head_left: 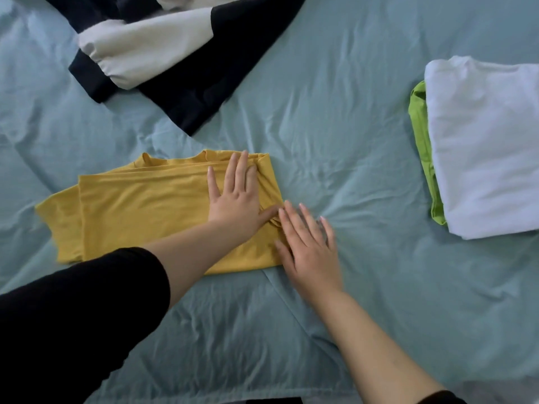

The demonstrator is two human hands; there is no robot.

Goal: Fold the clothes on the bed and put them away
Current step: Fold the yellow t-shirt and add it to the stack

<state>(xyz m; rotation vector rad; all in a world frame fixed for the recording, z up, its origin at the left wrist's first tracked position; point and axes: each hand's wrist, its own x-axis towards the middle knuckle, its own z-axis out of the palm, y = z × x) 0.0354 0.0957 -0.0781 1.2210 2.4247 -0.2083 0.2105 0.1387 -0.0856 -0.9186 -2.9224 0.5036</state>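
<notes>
Black sleeve (73, 316) leads to the left hand (237, 199), spread flat on the folded yellow shirt (140, 208) on the bed (335, 126). Beside it, the right hand (309, 246) lies open at the shirt's edge, grasping nothing; a folded white and green stack (481, 141) sits well beyond it.
</notes>
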